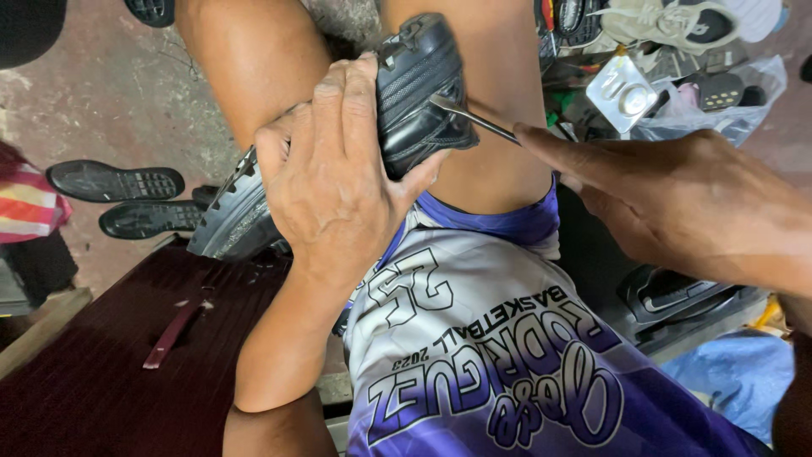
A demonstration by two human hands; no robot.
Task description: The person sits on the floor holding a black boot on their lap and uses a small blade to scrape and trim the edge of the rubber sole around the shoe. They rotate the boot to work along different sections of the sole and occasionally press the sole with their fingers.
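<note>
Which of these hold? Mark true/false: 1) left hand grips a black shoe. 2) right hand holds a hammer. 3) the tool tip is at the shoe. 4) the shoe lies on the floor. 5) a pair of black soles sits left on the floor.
1) True: the left hand clasps the black shoe.
2) False: the right hand holds a thin metal tool.
3) True.
4) False: it is held between the knees.
5) True: the black soles.

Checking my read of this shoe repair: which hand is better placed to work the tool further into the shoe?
The right hand. It already holds the metal tool, whose tip sits in the black shoe. The left hand is busy gripping the shoe against the knees.
</note>
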